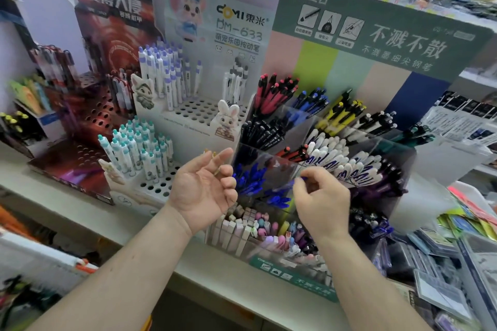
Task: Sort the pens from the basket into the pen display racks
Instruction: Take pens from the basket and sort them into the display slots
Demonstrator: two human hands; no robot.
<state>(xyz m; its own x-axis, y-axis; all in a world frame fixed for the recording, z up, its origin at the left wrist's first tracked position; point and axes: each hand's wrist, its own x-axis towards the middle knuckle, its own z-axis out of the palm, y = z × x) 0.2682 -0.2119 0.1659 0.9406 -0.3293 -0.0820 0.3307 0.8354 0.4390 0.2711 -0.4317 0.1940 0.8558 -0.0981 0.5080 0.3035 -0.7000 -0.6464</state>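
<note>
A: Entry. Left hand (204,185) palm up, fingers loosely curled and spread; something thin and pale lies across its fingertips, too blurred to name. Nothing gripped that I can confirm.

B: Right hand (320,196)?

A: Fingers drawn together in a pinch on a blue pen (302,179), just over the blue-pen compartment (252,177) of the clear acrylic rack (403,158), roughly centre of view.

B: Basket?

A: Not in view. Cannot count what is left in it.

B: State of the racks?

A: The clear rack's compartments hold red, blue, yellow-black, black and white pens; pastel ones sit at its 6 o'clock edge. At 10 o'clock the white perforated rack (193,112) holds purple-capped pens (164,72) and, on its lower tier, teal-capped pens (137,147), with many holes open. The red rack (91,118) at 9 o'clock is mostly open holes.

B: Judgement?

A: Mid-task. One blue pen is about to be placed; the remainder is unknown.
</note>
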